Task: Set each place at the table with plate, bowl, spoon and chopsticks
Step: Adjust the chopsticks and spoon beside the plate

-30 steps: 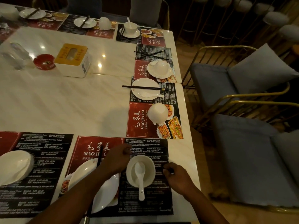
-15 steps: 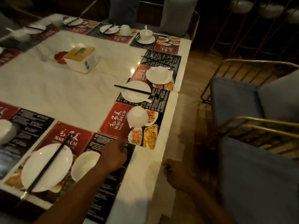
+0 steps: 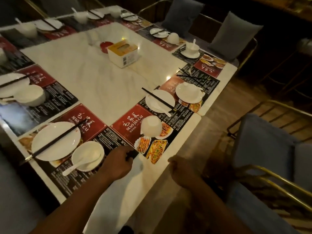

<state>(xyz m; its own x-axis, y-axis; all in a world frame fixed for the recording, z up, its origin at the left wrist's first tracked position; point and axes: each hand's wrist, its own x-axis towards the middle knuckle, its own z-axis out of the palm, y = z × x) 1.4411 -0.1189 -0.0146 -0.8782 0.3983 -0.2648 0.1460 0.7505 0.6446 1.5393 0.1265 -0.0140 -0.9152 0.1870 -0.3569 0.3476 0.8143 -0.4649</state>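
Observation:
On the nearest placemat (image 3: 79, 181) lies a white plate (image 3: 50, 149) with black chopsticks (image 3: 55, 139) across it. Beside it stands a bowl (image 3: 92, 150) holding a white spoon (image 3: 79, 164). My left hand (image 3: 118, 163) rests at that mat's right corner with its fingers curled down; whether it pinches the mat is hidden. My right hand (image 3: 179, 169) hovers past the table edge, fingers curled, nothing seen in it. On the mat beyond, a bowl (image 3: 151, 126) sits upside down, and another plate (image 3: 164, 97) carries chopsticks (image 3: 157, 97) and a spoon (image 3: 160, 108).
Further right, an upturned bowl sits on a plate (image 3: 189, 94), with loose chopsticks (image 3: 192, 76) behind it. A yellow-topped tissue box (image 3: 122, 53) and red ashtray (image 3: 106, 46) stand mid-table. Cushioned gold-framed chairs (image 3: 270, 149) crowd the right side. More settings line the far and left edges.
Both hands left the bowl and placemat they were touching. The view swung right along the table, so the near setting now lies to my left and my right hand is off the edge.

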